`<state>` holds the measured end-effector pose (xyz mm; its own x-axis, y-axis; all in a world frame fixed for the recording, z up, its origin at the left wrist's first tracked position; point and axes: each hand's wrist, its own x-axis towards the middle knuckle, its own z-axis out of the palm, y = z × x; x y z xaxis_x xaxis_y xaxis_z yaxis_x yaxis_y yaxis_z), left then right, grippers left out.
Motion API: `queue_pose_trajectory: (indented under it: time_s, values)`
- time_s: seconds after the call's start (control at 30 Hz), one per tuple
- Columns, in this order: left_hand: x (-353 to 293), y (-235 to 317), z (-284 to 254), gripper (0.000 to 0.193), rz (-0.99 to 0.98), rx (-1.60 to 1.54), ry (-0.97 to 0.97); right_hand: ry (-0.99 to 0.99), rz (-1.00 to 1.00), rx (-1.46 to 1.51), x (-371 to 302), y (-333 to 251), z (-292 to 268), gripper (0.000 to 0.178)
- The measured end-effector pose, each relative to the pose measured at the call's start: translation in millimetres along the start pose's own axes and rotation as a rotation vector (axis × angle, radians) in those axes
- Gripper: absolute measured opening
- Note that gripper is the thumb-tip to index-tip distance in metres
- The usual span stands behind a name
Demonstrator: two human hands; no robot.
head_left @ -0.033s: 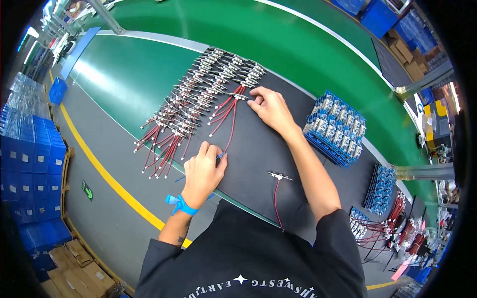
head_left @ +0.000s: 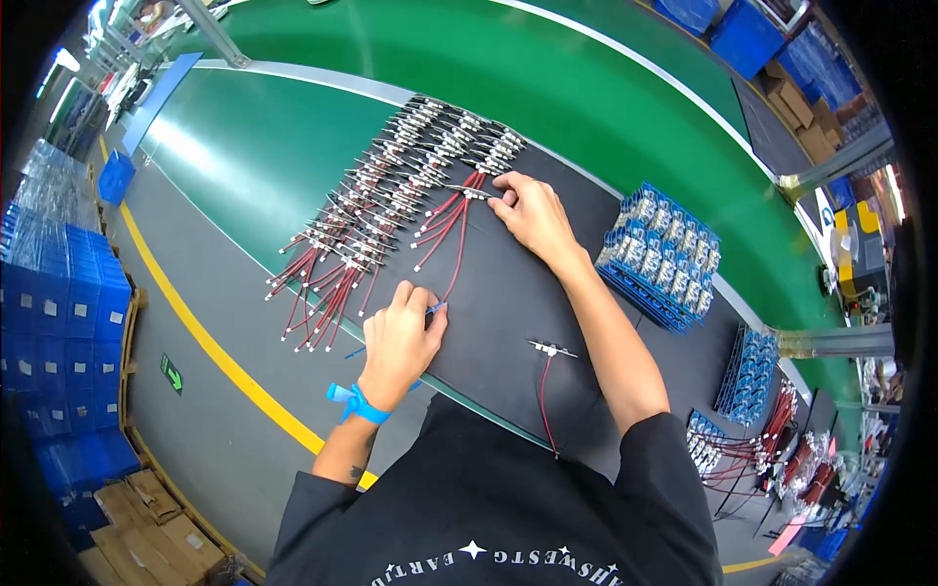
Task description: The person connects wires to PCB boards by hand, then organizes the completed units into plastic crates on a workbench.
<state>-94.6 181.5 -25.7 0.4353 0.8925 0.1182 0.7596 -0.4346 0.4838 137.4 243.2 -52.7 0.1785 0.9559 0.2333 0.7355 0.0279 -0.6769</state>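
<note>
My right hand (head_left: 533,217) pinches the right end of a small whitish metal part with thin black tips (head_left: 473,192), just below a row of like parts. From that part a red wire (head_left: 457,256) runs down to the fingertips of my left hand (head_left: 402,334). That hand is closed, with a thin blue item (head_left: 435,309) between thumb and forefinger; its kind is unclear, and the wire's end is hidden there. A blue band (head_left: 358,401) circles my left wrist. Nearer me on the dark mat lies a single part (head_left: 551,349) with its red wire trailing to the table edge.
Rows of like wired parts (head_left: 391,176) cover the mat's left side, red leads hanging toward the near edge. At right stand stacked blue trays (head_left: 660,256) of metal parts, another blue tray (head_left: 746,375) and red wire bundles (head_left: 777,430). Blue crates (head_left: 83,313) are stacked far left.
</note>
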Motion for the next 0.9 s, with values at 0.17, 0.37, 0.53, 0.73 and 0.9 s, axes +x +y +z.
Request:
queue_pose_trajectory:
  time_s: [0.17, 0.37, 0.53, 0.73, 0.9]
  values:
    - [-5.6, -5.3, -0.7, 0.013, 0.002, -0.002, 0.058, -0.009, -0.058, -0.06, 2.2, -4.0, 9.1, 0.015]
    - [4.8, -2.5, -9.1, 0.013, 0.02, -0.006, 0.18, 0.17, -0.139, 0.072, 4.7, -3.6, 11.1, 0.012]
    - [6.9, -3.7, -8.7, 0.014, 0.056, -0.02, 0.181, 0.101, -0.099, 0.037, -0.2, -1.2, 2.9, 0.01]
    - [12.7, -4.6, -2.6, 0.015, 0.068, 0.029, 0.232, 0.181, -0.166, 0.032, 4.7, 9.0, 7.6, 0.011]
    - [15.5, -7.6, 5.5, 0.015, 0.052, 0.056, 0.209, 0.11, -0.065, -0.064, 3.9, -0.2, 5.5, 0.01]
